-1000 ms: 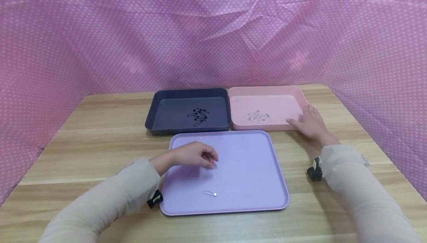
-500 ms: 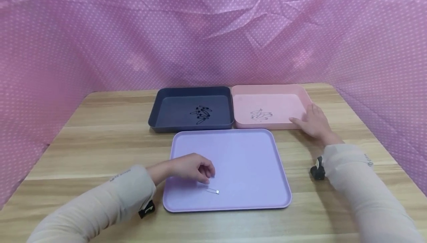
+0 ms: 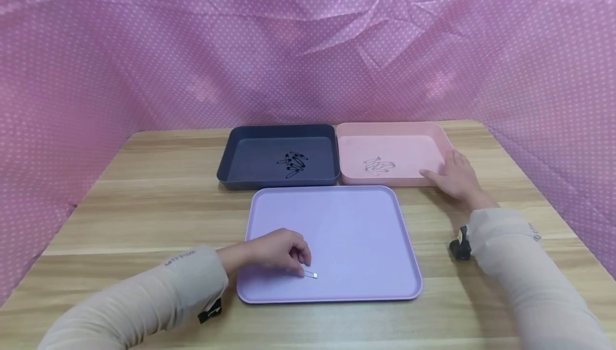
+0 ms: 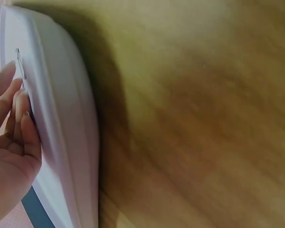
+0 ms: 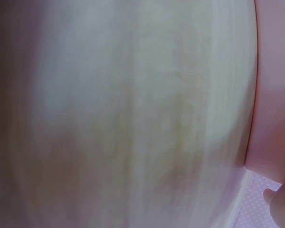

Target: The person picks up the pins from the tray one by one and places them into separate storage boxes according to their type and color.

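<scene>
A flat lilac plastic tray (image 3: 366,243) lies at the front of the wooden desk (image 3: 144,205). Behind it stand a dark grey plastic bin (image 3: 250,157) on the left and a pink plastic bin (image 3: 409,149) on the right, side by side.

You sit in a staged recording booth. Pink dotted cloth (image 3: 192,61) walls in your wooden desk (image 3: 159,200) on the left, right and far sides.

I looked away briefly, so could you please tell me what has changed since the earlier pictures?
The left hand came down and toward the person across the purple tray and now touches the silver safety pin. The right hand stayed against the pink tray.
</scene>
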Available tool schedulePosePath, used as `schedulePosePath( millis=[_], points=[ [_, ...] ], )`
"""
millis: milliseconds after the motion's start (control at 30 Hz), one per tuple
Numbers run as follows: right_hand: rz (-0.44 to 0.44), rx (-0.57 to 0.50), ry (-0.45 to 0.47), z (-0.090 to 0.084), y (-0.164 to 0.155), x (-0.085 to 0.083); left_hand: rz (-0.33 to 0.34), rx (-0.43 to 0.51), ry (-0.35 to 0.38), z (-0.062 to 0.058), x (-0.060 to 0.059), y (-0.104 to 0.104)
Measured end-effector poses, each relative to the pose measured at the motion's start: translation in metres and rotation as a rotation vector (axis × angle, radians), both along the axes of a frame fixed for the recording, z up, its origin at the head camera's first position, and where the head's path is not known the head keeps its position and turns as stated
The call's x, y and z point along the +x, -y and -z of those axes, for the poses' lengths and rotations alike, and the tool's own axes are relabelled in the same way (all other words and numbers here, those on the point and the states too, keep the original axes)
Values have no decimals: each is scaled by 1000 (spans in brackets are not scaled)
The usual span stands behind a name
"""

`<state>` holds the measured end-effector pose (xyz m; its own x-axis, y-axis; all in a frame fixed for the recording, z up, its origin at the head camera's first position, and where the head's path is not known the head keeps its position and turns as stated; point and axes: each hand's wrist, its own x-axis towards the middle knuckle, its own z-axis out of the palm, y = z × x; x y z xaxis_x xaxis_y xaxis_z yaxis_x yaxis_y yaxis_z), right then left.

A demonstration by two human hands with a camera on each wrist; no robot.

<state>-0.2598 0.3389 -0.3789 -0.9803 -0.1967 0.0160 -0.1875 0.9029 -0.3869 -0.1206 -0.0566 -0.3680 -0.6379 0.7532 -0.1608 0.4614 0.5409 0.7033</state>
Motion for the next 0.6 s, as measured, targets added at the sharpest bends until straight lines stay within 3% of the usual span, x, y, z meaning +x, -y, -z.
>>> schedulePosePath(
  millis=[267,600],
  points=[
    [4,-6,-5,-1,0,0,-18,-15,-57,5,4,-4],
    [7,5,-1,-1,0,1,-55,-69,-37,-2,0,-5]
  ],
)
